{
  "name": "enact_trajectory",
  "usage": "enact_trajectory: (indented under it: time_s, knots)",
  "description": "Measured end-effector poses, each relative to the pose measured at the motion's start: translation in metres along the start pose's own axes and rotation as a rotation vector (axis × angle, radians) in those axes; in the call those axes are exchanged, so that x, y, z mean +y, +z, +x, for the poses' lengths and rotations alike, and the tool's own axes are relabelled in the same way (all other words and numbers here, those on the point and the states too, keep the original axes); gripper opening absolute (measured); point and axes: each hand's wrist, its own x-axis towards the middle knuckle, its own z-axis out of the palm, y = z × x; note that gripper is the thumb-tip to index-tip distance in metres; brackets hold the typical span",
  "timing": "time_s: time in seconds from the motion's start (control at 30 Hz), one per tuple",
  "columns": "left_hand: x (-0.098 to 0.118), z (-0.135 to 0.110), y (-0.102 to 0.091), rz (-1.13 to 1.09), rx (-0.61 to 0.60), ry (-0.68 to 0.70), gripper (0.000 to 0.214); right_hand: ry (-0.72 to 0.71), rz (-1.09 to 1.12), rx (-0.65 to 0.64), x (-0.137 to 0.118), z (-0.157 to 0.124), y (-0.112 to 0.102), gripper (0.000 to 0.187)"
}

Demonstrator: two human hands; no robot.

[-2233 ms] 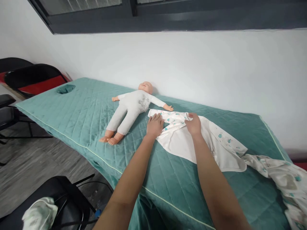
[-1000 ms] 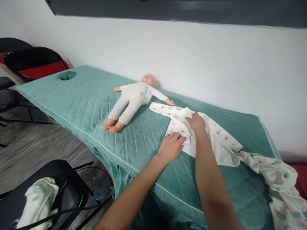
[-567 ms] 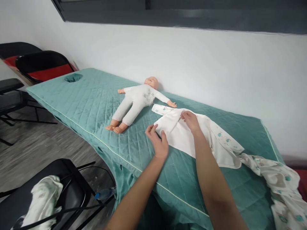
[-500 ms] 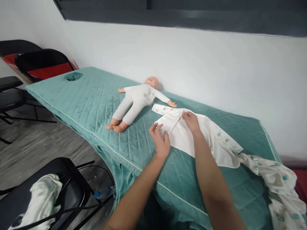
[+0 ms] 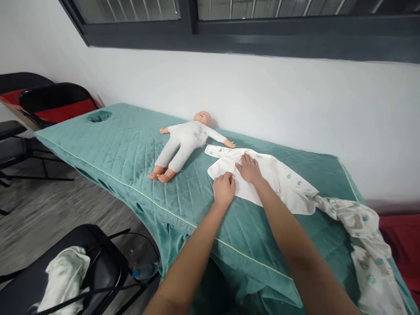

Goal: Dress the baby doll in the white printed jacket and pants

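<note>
Presently: one shirt (image 5: 272,173), beside the doll (image 5: 188,133); likely light, limp, best held by its shoulders. My right hand (image 5: 250,169): outstretched on it, gripping nothing. My left hand (image 5: 224,189): half-curled, hold unclear.

Soft light is brightening the wall (image 5: 210,83) at twelve o'clock, while the floor (image 5: 82,197) at eight o'clock is lying dim, smearing slightly.
</note>
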Motion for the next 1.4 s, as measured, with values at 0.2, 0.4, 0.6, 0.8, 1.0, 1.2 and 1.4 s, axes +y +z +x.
enact_trajectory:
  time_s: [0.2,0.4,0.6,0.8,1.0,1.2,1.4]
  knots:
    - [0.001,-0.002,-0.002,-0.077,-0.005,-0.038,0.028,-0.328,0.037,-0.121,0.001,-0.098,-0.009,0.067]
    - [0.003,0.000,-0.001,-0.051,-0.020,-0.012,0.029,-0.283,0.496,-0.191,0.046,-0.134,-0.040,0.059]
    - [0.002,0.002,0.002,-0.051,-0.003,-0.027,0.027,0.536,0.240,0.227,0.159,-0.097,-0.068,0.045]
    - [-0.004,0.004,0.005,-0.220,0.044,-0.064,0.027,0.646,0.037,-0.047,0.211,-0.115,-0.062,0.047]
    - [-0.003,-0.019,-0.014,-0.479,0.192,-0.144,0.032,0.595,0.098,0.016,0.220,-0.120,-0.065,0.034]
    - [-0.024,-0.116,-0.050,-0.365,0.296,-0.331,0.049,0.622,0.005,0.371,0.215,-0.119,-0.064,0.030]
    - [-0.057,-0.215,-0.069,-0.245,-0.006,-0.217,0.052,0.237,0.179,0.485,0.175,-0.105,-0.057,0.031]
